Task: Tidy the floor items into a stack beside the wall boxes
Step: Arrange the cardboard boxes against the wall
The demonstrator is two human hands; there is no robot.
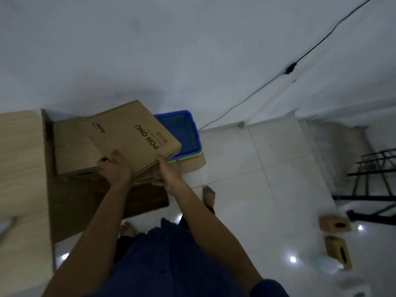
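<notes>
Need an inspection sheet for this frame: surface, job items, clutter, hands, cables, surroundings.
Surface: white tiled floor, glossy.
Job's things: flat brown cardboard box printed PON ONU, tilted above brown cardboard boxes at the white wall; blue plastic basket beside them.
Clutter: two small cardboard boxes with oval holes on the floor, right.
Grippers: left hand and right hand grip the flat box's near edge.
Cables: black cable along the wall.
Surroundings: black metal rack right; light wooden panel left.

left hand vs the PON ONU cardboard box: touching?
Touching. The head view shows the left hand holding the near edge of the PON ONU cardboard box, its fingers lying on the top face with no gap.
</notes>
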